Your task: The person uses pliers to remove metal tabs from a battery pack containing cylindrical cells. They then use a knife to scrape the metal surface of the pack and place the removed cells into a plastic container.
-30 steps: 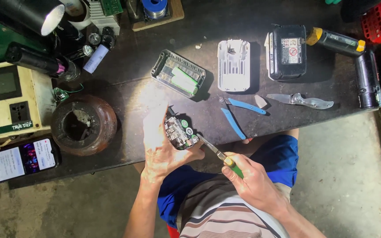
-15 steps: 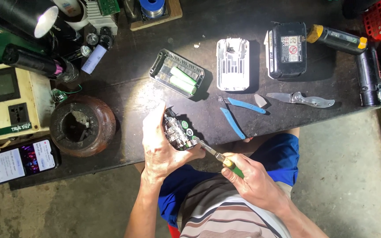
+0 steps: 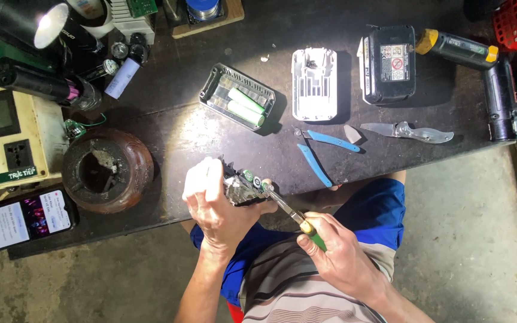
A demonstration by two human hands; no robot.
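My left hand [image 3: 210, 206] grips a small battery cell pack [image 3: 245, 186] with a circuit board, held at the near edge of the dark workbench [image 3: 175, 128]. My right hand [image 3: 336, 254] holds a screwdriver [image 3: 294, 216] with a green and yellow handle; its metal tip touches the right end of the pack. Both hands sit over my lap, just in front of the bench edge.
An open grey battery case half [image 3: 237, 104] holds green cells. A white case lid [image 3: 313, 84], a black battery pack [image 3: 387, 63], blue-handled pliers [image 3: 321, 152], a folding knife [image 3: 408, 131], a round brown pot [image 3: 106, 170], a phone [image 3: 25, 216], a socket box [image 3: 4, 140] and a lamp [image 3: 52, 24] surround the spot.
The cell pack and my left hand have shifted slightly toward me and turned a little. The screwdriver tip stays against the pack's right end.
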